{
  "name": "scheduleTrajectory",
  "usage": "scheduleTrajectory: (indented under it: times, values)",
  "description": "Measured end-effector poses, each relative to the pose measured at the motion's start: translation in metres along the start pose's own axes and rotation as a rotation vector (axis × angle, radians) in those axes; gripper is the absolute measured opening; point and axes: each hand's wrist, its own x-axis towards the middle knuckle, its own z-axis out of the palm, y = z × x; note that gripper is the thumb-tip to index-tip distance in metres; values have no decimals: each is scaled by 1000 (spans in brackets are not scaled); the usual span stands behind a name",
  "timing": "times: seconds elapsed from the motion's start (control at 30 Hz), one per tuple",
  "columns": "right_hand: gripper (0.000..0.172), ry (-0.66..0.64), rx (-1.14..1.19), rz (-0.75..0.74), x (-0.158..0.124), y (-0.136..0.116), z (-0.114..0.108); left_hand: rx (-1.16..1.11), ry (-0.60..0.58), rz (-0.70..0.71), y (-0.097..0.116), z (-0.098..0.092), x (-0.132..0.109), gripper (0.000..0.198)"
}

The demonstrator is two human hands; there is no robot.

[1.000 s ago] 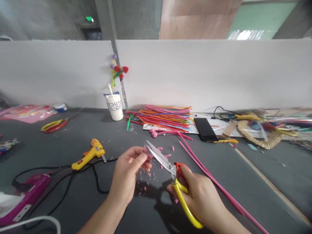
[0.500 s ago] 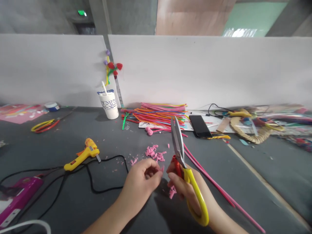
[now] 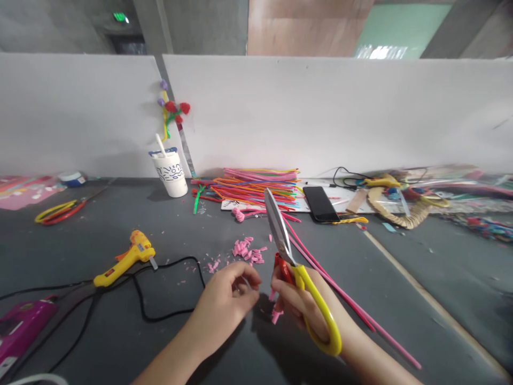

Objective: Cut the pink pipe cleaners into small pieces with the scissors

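My right hand [image 3: 302, 297] is closed round a pair of scissors [image 3: 316, 305] with red and yellow handles. Their blades point up and away, pressed together. Small pink pieces of pipe cleaner [image 3: 276, 314] show just below its fingertips; whether they are held or lie on the table I cannot tell. My left hand [image 3: 228, 297] hovers to the left, fingers curled and a gap between thumb and forefinger, with nothing visible in it. Beyond the hands lies a pile of cut pink pieces [image 3: 246, 249]. Long pink pipe cleaners [image 3: 340, 291] run past my right wrist.
A yellow glue gun [image 3: 126, 259] and its black cord lie left, near a purple power strip [image 3: 28, 326]. Farther back are a tumbler [image 3: 171, 174], a bundle of coloured pipe cleaners [image 3: 256, 187], a phone [image 3: 320, 203] and a wreath ring [image 3: 387, 211].
A pink bit that was at my left fingertips no longer shows there, and its thumb and forefinger have parted. The scissors tilt more to the left. The whole view has shifted slightly.
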Motion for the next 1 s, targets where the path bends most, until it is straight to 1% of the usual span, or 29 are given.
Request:
scheduleTrajectory:
  times: [0.13,0.23,0.3,0.37,0.43,0.53,0.6,0.7,0.77,0.87,1.0]
  values:
    - [17,-8,-36,-13,-1,0,5,-171,-132,-144,-1,5,1,8]
    - [20,0,-57,-55,-2,2,7,-262,-122,-208,-2,10,1,8]
    - [21,18,-89,-118,-1,4,6,-316,-91,-216,-2,10,2,9]
    - [21,54,-167,-189,-1,7,2,-365,-37,-191,0,7,3,9]
    - [18,89,-301,-233,0,10,-2,-411,55,-137,2,1,4,8]
    - [17,124,-535,-246,2,13,-3,-487,190,-68,4,-8,4,9]
    - [20,135,-673,-269,3,15,-1,-533,239,-36,4,-13,5,10]
    - [25,153,-840,-306,3,18,2,-591,274,-6,3,-17,6,9]
    - [27,152,-916,-319,3,19,4,-615,274,10,3,-18,6,7]
    - [31,139,-981,-343,1,19,4,-638,262,49,3,-19,6,5]
    - [30,144,-1020,-347,1,19,6,-666,268,89,2,-20,6,7]
